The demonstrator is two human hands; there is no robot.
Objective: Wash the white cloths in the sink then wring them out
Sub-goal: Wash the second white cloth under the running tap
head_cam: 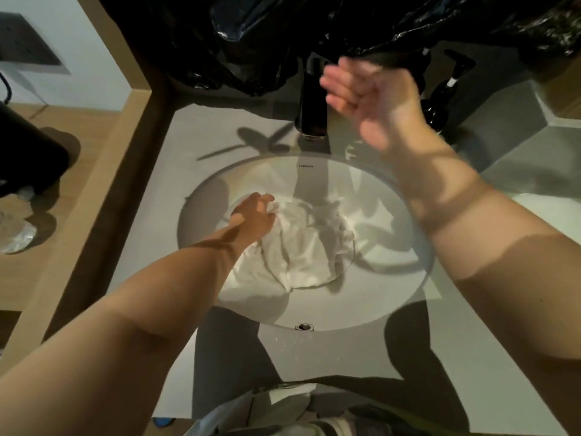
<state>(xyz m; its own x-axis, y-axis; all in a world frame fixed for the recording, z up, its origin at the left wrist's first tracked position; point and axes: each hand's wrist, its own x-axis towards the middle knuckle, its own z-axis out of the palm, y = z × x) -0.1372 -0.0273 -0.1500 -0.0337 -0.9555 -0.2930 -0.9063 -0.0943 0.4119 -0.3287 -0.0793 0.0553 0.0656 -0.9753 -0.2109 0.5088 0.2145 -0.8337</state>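
Head view: we look down on a grey countertop (217, 130) with a round white sink (396, 291) set into it. Beyond our fingertips, crumpled black plastic sheeting (251, 42) hangs over the back of the counter, and its lower edge hides the top of the dark faucet (309, 111). Our right hand (374, 99) is raised above the counter, its fingers (336, 83) straight and loosely spread, holding nothing. They are blurred and lie just beside the faucet's upper part, covering some of it from us. Behind the back of that hand stands a dark pump bottle (446, 89), partly in shadow. On the near wall of the basin, well behind our wrists, sits a small metal overflow hole (304, 326).

Our left hand (254, 215) reaches down into the basin, its fingers curled into the far left edge of the white cloths (308, 247). They lie in a wet, rumpled heap at the bottom of the sink, spreading from under our left palm toward the middle, folded and creased, with one flap trailing under our left forearm.
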